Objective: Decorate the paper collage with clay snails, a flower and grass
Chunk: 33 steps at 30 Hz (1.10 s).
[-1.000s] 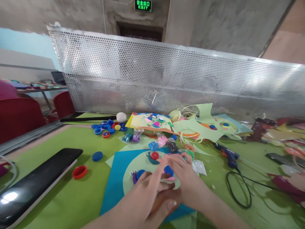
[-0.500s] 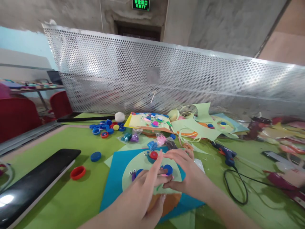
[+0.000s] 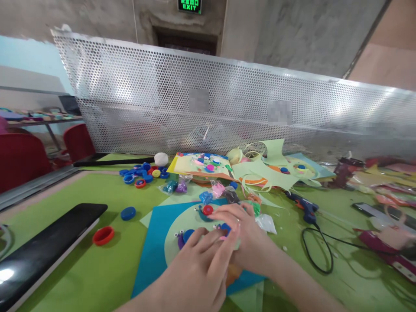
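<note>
Head view: holding left hand [image 3: 203,264] and right hand [image 3: 248,236] bent, overlapping over a mostly covered pink-and-blue snail [image 3: 225,226] on the pale green disc [image 3: 171,242] of a blue card [image 3: 147,251], near a purple snail [image 3: 180,240], with any pinch impossible to tell.

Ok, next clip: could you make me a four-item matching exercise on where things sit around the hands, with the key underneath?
Things
1. purple snail
2. glue gun
3. white ball
4. red ring

Places
A. beside the pile of caps, toward the metal screen
B. between the long black device and the blue sheet
C. on the pale green circle, next to the left hand
D. on the table to the right of the right hand

Pairs: 1-C, 2-D, 3-A, 4-B
</note>
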Each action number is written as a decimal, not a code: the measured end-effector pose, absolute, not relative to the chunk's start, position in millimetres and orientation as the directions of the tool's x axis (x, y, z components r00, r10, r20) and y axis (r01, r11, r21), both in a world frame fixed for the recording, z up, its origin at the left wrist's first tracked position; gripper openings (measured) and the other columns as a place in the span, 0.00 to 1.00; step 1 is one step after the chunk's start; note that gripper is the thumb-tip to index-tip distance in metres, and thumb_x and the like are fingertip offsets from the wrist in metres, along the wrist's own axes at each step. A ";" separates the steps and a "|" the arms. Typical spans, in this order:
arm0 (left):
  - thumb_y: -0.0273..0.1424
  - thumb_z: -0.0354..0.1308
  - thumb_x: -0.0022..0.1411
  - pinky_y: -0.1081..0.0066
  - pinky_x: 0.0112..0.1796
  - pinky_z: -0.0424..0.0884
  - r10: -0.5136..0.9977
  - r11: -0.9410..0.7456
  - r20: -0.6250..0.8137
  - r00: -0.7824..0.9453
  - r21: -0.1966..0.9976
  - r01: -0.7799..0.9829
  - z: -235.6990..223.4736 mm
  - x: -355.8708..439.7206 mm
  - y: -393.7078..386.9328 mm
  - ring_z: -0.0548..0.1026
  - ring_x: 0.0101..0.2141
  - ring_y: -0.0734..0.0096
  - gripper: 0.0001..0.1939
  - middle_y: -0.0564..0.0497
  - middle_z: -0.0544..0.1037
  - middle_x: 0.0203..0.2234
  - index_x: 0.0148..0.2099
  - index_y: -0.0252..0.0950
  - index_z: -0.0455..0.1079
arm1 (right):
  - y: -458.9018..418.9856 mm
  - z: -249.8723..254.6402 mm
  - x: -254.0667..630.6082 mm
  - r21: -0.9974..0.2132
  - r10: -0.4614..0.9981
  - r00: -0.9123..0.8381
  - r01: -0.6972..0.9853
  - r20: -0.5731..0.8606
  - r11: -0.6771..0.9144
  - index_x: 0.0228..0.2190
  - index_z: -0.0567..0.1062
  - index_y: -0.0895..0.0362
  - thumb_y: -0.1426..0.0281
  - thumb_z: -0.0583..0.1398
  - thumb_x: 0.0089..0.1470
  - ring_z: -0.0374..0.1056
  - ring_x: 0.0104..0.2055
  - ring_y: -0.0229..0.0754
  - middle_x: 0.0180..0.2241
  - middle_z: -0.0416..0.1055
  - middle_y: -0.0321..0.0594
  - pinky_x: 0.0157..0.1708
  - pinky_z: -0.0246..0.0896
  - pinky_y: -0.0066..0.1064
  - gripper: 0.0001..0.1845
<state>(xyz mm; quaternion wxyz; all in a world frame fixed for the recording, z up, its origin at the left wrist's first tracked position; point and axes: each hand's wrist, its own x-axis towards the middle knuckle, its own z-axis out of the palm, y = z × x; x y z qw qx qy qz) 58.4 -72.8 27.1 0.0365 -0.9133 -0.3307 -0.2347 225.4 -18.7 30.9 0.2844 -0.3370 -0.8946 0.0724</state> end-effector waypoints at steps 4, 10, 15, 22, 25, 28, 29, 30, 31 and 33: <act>0.18 0.42 0.53 0.49 0.40 0.70 0.569 -0.782 0.451 0.687 0.040 0.622 25.9 61.5 -74.5 0.72 0.45 0.50 0.40 0.39 0.76 0.44 0.65 0.31 0.29 | -21.7 32.0 222.6 -0.335 0.634 -0.640 0.538 0.435 0.773 0.43 0.69 0.52 0.71 0.58 0.46 0.64 0.48 0.47 0.46 0.69 0.42 0.49 0.47 0.45 0.19; 0.20 0.44 0.54 0.53 0.41 0.71 0.594 -0.752 0.474 0.650 0.040 0.657 34.2 60.3 -77.4 0.73 0.44 0.54 0.34 0.41 0.76 0.43 0.63 0.32 0.40 | -22.3 36.0 226.5 -0.350 0.648 -0.620 0.546 0.443 0.761 0.42 0.70 0.52 0.70 0.59 0.46 0.64 0.47 0.47 0.46 0.69 0.41 0.48 0.48 0.45 0.18; 0.20 0.45 0.54 0.53 0.42 0.70 0.583 -0.771 0.481 0.655 0.074 0.633 30.0 58.7 -74.7 0.73 0.45 0.54 0.35 0.41 0.76 0.44 0.63 0.33 0.41 | -24.3 36.9 227.7 -0.343 0.625 -0.639 0.523 0.449 0.780 0.41 0.70 0.52 0.71 0.59 0.46 0.65 0.46 0.46 0.45 0.69 0.40 0.49 0.48 0.44 0.16; 0.20 0.46 0.54 0.54 0.44 0.69 0.598 -0.767 0.484 0.639 0.114 0.632 32.0 57.1 -75.2 0.72 0.45 0.56 0.36 0.42 0.76 0.44 0.63 0.35 0.38 | -24.7 37.0 226.6 -0.340 0.611 -0.636 0.508 0.471 0.791 0.40 0.71 0.52 0.72 0.59 0.46 0.65 0.45 0.45 0.44 0.70 0.40 0.47 0.50 0.43 0.16; 0.20 0.45 0.54 0.51 0.43 0.70 0.578 -0.777 0.486 0.656 0.082 0.624 32.5 57.9 -77.6 0.73 0.44 0.54 0.35 0.41 0.76 0.43 0.63 0.34 0.39 | -24.9 37.5 225.7 -0.347 0.623 -0.641 0.517 0.449 0.782 0.40 0.71 0.52 0.71 0.60 0.45 0.65 0.45 0.46 0.44 0.70 0.40 0.48 0.48 0.44 0.17; 0.21 0.44 0.56 0.52 0.43 0.70 0.622 -0.748 0.504 0.600 0.155 0.646 31.1 56.1 -77.7 0.71 0.46 0.55 0.33 0.41 0.75 0.45 0.63 0.35 0.39 | -23.9 37.2 228.2 -0.341 0.645 -0.610 0.550 0.459 0.763 0.40 0.71 0.52 0.71 0.61 0.45 0.64 0.46 0.46 0.44 0.69 0.40 0.48 0.49 0.44 0.16; 0.21 0.45 0.56 0.54 0.43 0.70 0.637 -0.741 0.497 0.589 0.185 0.645 30.8 55.8 -77.7 0.71 0.46 0.56 0.34 0.42 0.75 0.45 0.63 0.36 0.38 | -23.8 37.0 228.3 -0.342 0.644 -0.606 0.548 0.467 0.763 0.40 0.72 0.52 0.71 0.61 0.45 0.64 0.46 0.46 0.44 0.69 0.39 0.47 0.49 0.43 0.16; 0.21 0.46 0.55 0.55 0.43 0.70 0.649 -0.738 0.482 0.589 0.208 0.642 30.6 55.8 -77.9 0.71 0.46 0.57 0.36 0.43 0.75 0.44 0.64 0.37 0.37 | -24.0 36.8 228.0 -0.345 0.640 -0.609 0.541 0.469 0.767 0.40 0.71 0.52 0.71 0.61 0.45 0.64 0.46 0.46 0.44 0.69 0.39 0.47 0.49 0.43 0.16; 0.21 0.47 0.54 0.56 0.44 0.70 0.657 -0.736 0.465 0.593 0.224 0.639 30.5 56.0 -78.2 0.71 0.46 0.58 0.37 0.44 0.75 0.44 0.64 0.39 0.35 | -24.5 36.6 227.3 -0.347 0.630 -0.617 0.527 0.472 0.776 0.40 0.71 0.52 0.71 0.61 0.44 0.64 0.46 0.46 0.44 0.69 0.40 0.47 0.49 0.43 0.17; 0.22 0.48 0.54 0.56 0.44 0.70 0.692 -0.712 0.429 0.581 0.275 0.646 30.4 56.6 -79.2 0.72 0.46 0.58 0.40 0.46 0.75 0.44 0.64 0.42 0.33 | -25.6 36.6 226.3 -0.352 0.614 -0.635 0.503 0.468 0.789 0.40 0.71 0.52 0.69 0.62 0.44 0.64 0.46 0.46 0.45 0.69 0.39 0.48 0.47 0.44 0.18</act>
